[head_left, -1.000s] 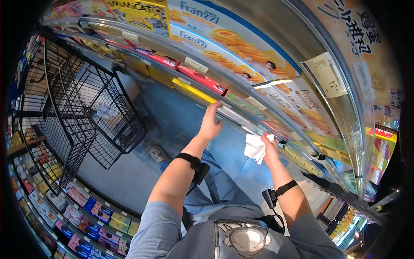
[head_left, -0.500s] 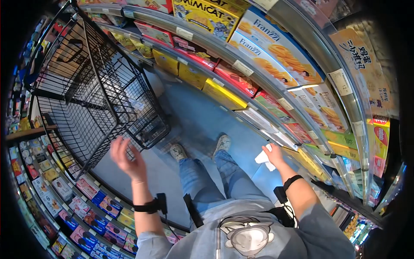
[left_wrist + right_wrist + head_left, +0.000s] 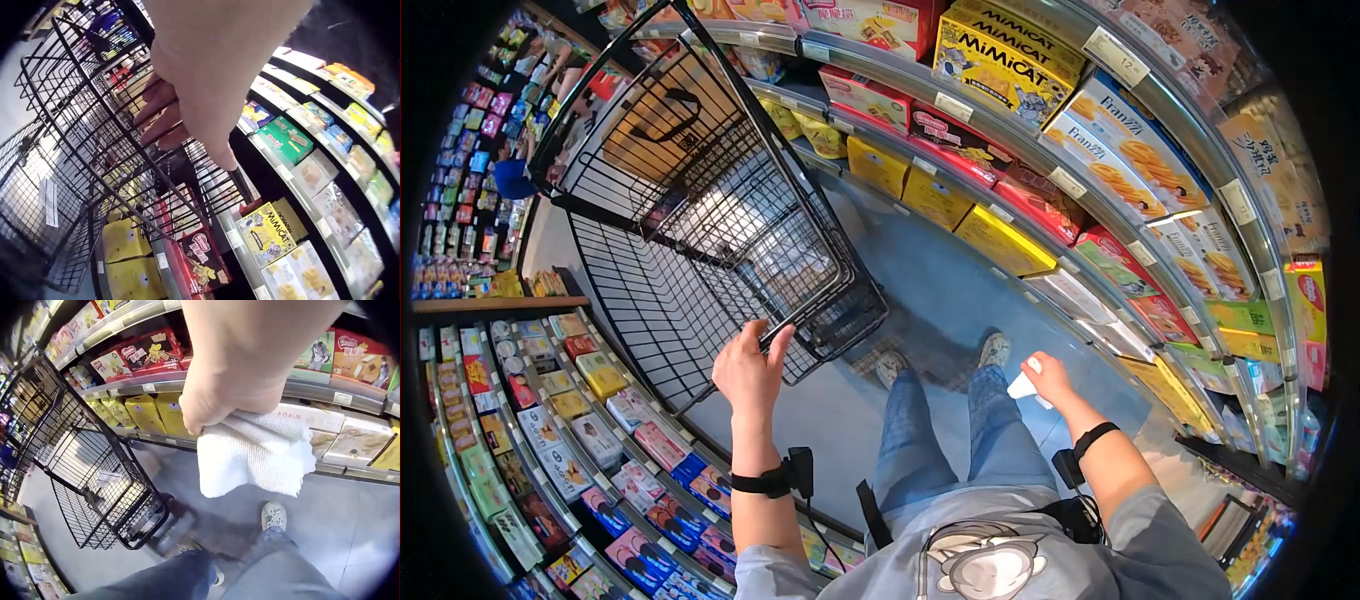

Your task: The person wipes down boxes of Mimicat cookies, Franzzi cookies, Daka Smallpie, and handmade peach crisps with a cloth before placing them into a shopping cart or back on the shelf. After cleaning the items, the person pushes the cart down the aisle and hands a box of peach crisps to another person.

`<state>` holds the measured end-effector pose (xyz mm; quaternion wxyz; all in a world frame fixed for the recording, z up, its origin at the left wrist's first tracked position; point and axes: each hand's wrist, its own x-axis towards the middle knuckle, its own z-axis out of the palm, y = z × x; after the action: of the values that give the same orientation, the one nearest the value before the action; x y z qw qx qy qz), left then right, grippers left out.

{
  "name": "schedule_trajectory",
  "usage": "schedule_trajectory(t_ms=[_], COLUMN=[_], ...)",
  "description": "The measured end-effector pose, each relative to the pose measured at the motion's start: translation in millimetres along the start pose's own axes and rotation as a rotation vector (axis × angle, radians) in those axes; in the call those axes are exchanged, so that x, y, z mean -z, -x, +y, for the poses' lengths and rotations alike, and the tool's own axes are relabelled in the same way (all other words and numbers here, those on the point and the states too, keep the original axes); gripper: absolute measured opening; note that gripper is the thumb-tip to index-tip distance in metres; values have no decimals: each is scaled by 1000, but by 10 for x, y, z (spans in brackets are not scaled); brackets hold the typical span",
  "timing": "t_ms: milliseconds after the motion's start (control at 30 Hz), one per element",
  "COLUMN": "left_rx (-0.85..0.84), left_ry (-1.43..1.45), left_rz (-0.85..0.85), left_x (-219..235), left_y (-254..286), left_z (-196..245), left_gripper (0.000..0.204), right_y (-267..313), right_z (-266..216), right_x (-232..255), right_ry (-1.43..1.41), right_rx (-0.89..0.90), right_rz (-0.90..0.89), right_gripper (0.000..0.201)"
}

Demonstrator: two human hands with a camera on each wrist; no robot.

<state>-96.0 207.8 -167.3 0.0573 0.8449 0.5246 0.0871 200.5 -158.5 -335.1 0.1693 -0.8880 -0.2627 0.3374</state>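
One black wire shopping cart (image 3: pixel 700 230) stands in the aisle, and it holds no goods that can be seen. Its long axis runs away from the person, up and to the left in the head view, with the narrow front end pointing toward the far end of the aisle and the back end nearest the person. The left hand (image 3: pixel 750 370) rests at the back rim of the cart, fingers (image 3: pixel 159 112) lightly bent over the top wire; whether they actually clamp the wire I cannot tell.

One white cloth (image 3: pixel 253 456) is in the right hand (image 3: pixel 1050 378). The fingers are curled tight around it, and the bunched cloth hangs out below the fist. That hand is held low at the person's right side, just beside the lower shelves (image 3: pixel 1100 330), well apart from the cart.

Two shoes (image 3: pixel 995 350) show on the blue-grey floor (image 3: pixel 930 270) between the cart and the shelves. Shelves of boxed snacks run along both sides of the aisle; on the right, a row of yellow boxes (image 3: pixel 905 185) sits low, with two boxes marked MiMiCAT (image 3: pixel 1000 50) higher up.
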Motion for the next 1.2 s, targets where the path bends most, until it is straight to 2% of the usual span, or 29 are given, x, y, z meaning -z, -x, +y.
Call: schedule_trajectory(t_ms=[33,100,200,233,367,400,500,567,667,767,867,900,1033,1067,1100,1167,1200], left_rx=[-6,103,34,19,40,61,84,80,84,60,6,1,-2,44,35,50,40], left_ry=[5,-105,-124,-162,-169,-167,-176,-167,-155,-175,-174,-158,-175,-170,-172,-172,-172], left_rz=[7,-151,4,71,66,57,89,96,67,68,159,204,191,99,95,123,121], left_x=[27,116,-32,-47,2,37,-59,-90,-85,-143,-219,-207,-193,-190,-175,-124,-113], left_y=[-3,4,107,140,367,452,740,944,1266,1588,1937,2056,2484,2574,2676,2904,3006], left_z=[17,87,-1,1,99,155,217,285,443,516,598,666,850,864,903,1018,1060], left_gripper=[45,47,53,59,61,59,52,52,52,52,53,53,54,54,54,53,53], right_y=[31,111,194,202,285,343,401,525,764,1085,1280,1344,1518,1559,1592,1649,1701], right_z=[-12,-8,139,211,510,623,1065,1323,1780,2199,2742,2824,3054,3081,3098,3097,3059], right_x=[-34,-70,-51,-1,255,284,301,341,363,475,497,551,647,626,582,465,424], right_ry=[-1,12,70,38,33,21,96,48,27,19,-55,-62,-43,-56,-62,-26,-31], right_rx=[1,-49,-13,-29,-39,-81,-61,-58,-37,-100,-206,-218,-265,-256,-265,-134,-143], right_rz=[11,-20,62,20,20,-1,47,74,-18,-2,64,62,64,63,63,90,93], right_gripper=[30,28,29,32,32,32,32,32,32,33,33,33,34,34,34,35,35])
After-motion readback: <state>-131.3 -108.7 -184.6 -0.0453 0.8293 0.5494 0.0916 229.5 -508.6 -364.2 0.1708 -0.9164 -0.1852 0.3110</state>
